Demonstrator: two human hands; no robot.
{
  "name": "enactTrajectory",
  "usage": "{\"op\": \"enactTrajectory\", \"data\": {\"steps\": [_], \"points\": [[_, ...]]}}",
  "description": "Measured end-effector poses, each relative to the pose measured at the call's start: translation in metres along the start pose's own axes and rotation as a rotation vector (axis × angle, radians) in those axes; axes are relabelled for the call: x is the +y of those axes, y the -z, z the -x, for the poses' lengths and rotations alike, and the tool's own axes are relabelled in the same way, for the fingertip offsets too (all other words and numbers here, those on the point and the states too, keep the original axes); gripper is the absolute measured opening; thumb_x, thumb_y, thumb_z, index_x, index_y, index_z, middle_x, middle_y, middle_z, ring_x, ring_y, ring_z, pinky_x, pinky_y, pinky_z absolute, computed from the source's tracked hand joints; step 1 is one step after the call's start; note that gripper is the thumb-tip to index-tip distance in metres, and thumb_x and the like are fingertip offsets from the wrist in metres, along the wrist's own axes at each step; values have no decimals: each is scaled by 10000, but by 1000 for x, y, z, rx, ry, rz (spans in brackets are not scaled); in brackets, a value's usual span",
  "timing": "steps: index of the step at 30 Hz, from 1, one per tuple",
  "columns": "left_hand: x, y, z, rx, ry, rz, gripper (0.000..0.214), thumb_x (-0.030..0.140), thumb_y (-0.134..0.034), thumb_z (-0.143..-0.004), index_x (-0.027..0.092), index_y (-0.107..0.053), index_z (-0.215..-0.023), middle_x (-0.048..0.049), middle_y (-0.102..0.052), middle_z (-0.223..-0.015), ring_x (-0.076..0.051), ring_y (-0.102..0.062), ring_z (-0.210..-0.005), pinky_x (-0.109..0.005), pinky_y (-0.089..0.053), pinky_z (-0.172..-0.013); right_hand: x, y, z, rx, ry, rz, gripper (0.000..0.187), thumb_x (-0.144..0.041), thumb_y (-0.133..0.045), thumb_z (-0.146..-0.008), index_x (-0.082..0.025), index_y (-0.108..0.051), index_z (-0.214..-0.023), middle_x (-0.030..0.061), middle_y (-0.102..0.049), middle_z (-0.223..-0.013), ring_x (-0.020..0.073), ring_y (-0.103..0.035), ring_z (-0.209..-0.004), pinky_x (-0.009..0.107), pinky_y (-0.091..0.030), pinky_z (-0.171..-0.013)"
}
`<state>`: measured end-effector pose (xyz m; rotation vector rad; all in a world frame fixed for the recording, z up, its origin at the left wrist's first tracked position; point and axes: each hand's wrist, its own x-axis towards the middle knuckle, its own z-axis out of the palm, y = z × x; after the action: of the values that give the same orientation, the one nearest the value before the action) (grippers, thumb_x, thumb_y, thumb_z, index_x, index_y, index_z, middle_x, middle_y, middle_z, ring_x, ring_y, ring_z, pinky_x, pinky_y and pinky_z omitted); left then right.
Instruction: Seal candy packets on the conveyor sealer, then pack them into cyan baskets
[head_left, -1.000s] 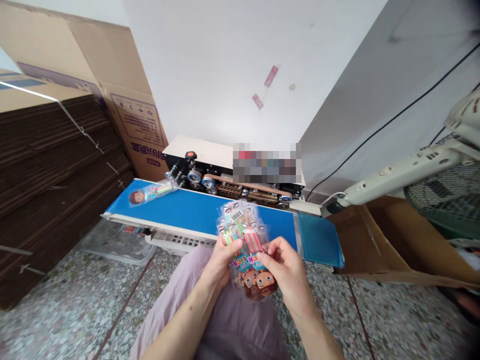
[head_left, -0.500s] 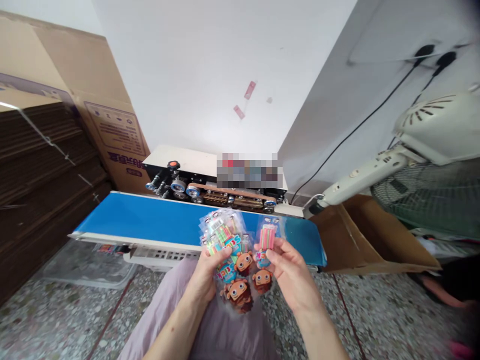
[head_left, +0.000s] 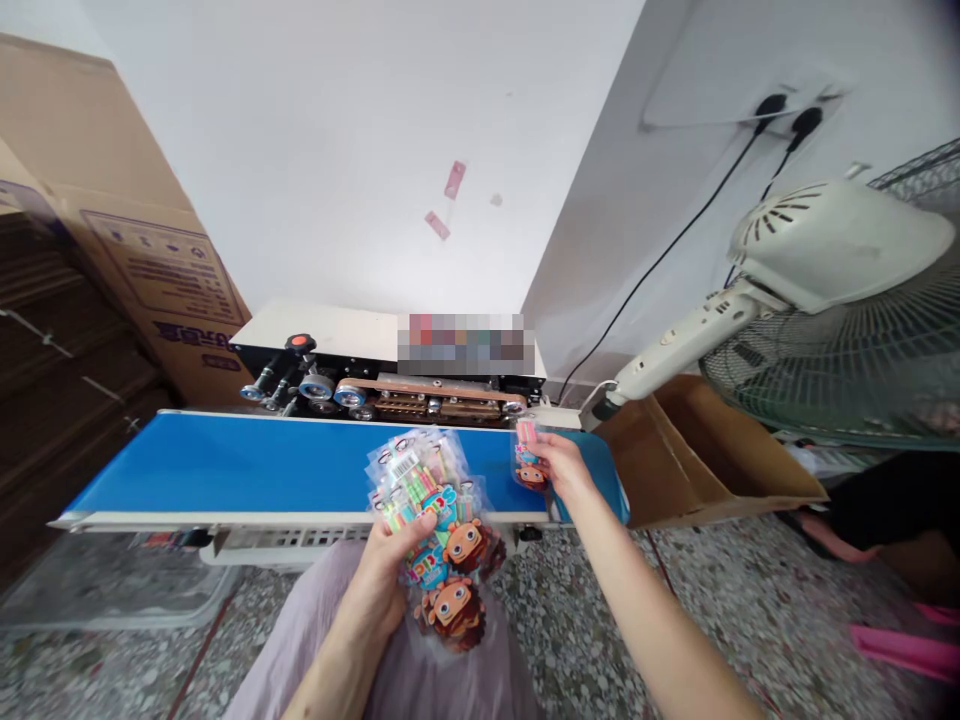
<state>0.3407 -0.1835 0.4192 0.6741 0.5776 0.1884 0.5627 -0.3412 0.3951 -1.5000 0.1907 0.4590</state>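
Note:
My left hand is closed on a fanned stack of clear printed bags, its thumb lying across the front ones. The bags show colourful sticks and a cartoon face with brown hair. A single bag with pink sticks is pinched in my right hand, above the right part of the blue conveyor belt. The top edge of that bag is near the sealing machine, which has rollers and a brown band along the back of the belt. Whether the bag touches the machine I cannot tell.
At right stand a white fan and an open cardboard box. On the left are a large printed carton and a clear plastic bin on the floor. Part of another person's foot shows at far right.
My right hand has moved forward, away from the stack, carrying the single bag to the belt's far side by the machine. The left hand keeps its stack, and the view has shifted right.

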Motion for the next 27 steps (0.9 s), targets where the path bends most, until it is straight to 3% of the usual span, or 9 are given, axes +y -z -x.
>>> {"op": "enactTrajectory", "data": {"steps": [7, 10, 16, 21, 25, 27], "points": [[-1, -1, -1, -6, -17, 10, 517, 287, -885, -613, 91, -707, -1058, -151, -763, -901, -304, -736, -761, -355, -605, -723, 2, -40, 5, -9, 9, 83, 339, -262, -814, -532, -189, -623, -802, 4, -676, -609, 162, -634, -523, 266, -519, -471], [-1, -2, -1, -47, -27, 26, 525, 296, -878, -629, 85, -702, -1075, -156, -761, -915, -316, -732, -818, -362, -599, -753, -6, -43, 33, -43, 164, 200, 313, -371, -782, -621, -188, -651, -839, 6, -683, -681, 145, -628, -595, 230, -488, -500], [-3, -3, -1, -46, -42, 44, 536, 296, -876, -635, 84, -686, -1089, -156, -756, -917, -302, -726, -795, -358, -584, -733, -22, -51, 112, -320, 475, 545, 229, -413, -619, -862, -196, -649, -794, 4, -622, -743, 143, -565, -678, 272, -458, -630], [-5, -7, -1, -52, -59, 62, 582, 299, -911, -586, 106, -695, -1091, -128, -755, -912, -270, -722, -777, -345, -572, -764, -15, -68, 138, -235, 754, 784, 239, -332, -717, -807, -230, -671, -1018, 44, -597, -1003, 221, -550, -983, 362, -441, -875], [-6, -7, -2, -53, -73, 41, 649, 282, -924, -563, 121, -681, -1143, -129, -755, -957, -279, -724, -804, -358, -566, -794, -6, -73, 129, -246, 742, 656, 44, -258, -673, -822, -222, -671, -796, 43, -602, -981, 226, -544, -1033, 372, -412, -942], [-7, -7, -2, -88, -82, 40, 616, 283, -909, -589, 112, -679, -1134, -144, -751, -968, -297, -723, -823, -372, -570, -786, -1, -74, 124, -239, 670, 495, 126, -283, -637, -846, -216, -655, -741, 42, -619, -981, 217, -563, -1019, 349, -429, -908]]}}
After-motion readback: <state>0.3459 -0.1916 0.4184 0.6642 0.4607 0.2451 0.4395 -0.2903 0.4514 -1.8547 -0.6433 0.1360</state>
